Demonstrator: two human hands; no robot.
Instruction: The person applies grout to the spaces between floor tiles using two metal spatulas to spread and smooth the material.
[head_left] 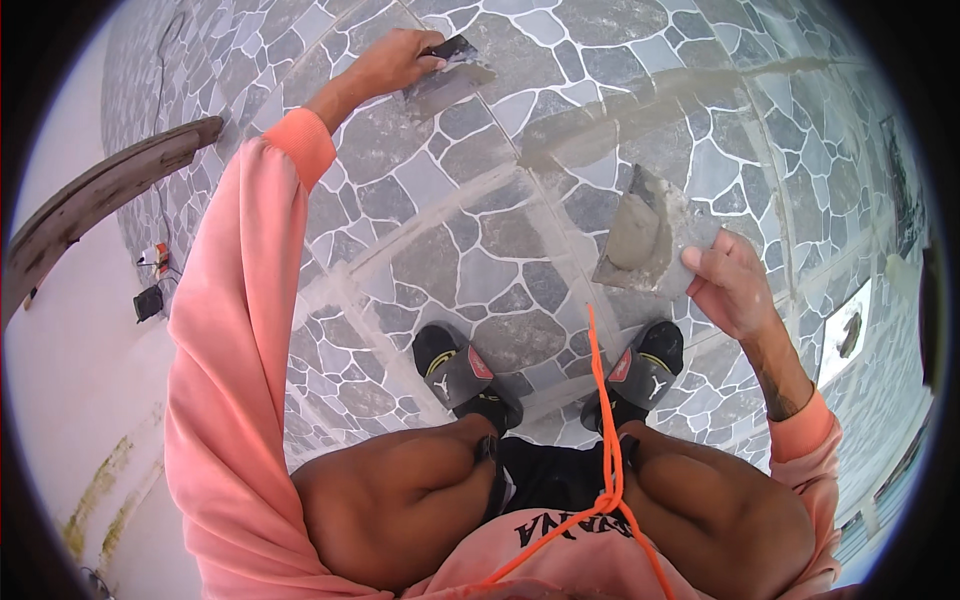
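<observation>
The person squats on a floor (pixel 470 250) of grey stone-pattern tiles, both arms in pink sleeves reaching forward.

Left hand (pixel 395 62): extended far ahead, fingers closed over the top of a small flat trowel (pixel 450 72). The blade lies against the tile face beside a grouted joint, tilted slightly, with grey grout smeared on it.

Right hand (pixel 728 285): held nearer the body, above the right foot, fingers and thumb closed on the edge of a flat metal plate (pixel 655 235). The plate sits tilted above the floor and carries a lump of wet grey grout (pixel 637 232) on its upper face — the lump is on the half away from the hand.

Floor condition: a wide band of wet grout (pixel 640 100) runs across the tiles ahead of the plate, from the centre toward the upper right. Other straight joints between the tiles show pale filled lines.

Feet: two black slide sandals (pixel 462 372) rest flat on the tiles, one on each side of a joint line. An orange cord (pixel 604 420) hangs from the garment between the knees.

Surroundings: a curved wooden plank (pixel 110 190) lies at the far left along a pale wall — small dark items and a cable (pixel 152 285) lie beside it. A white rectangular tray (pixel 845 330) rests on the tiles at the right.
</observation>
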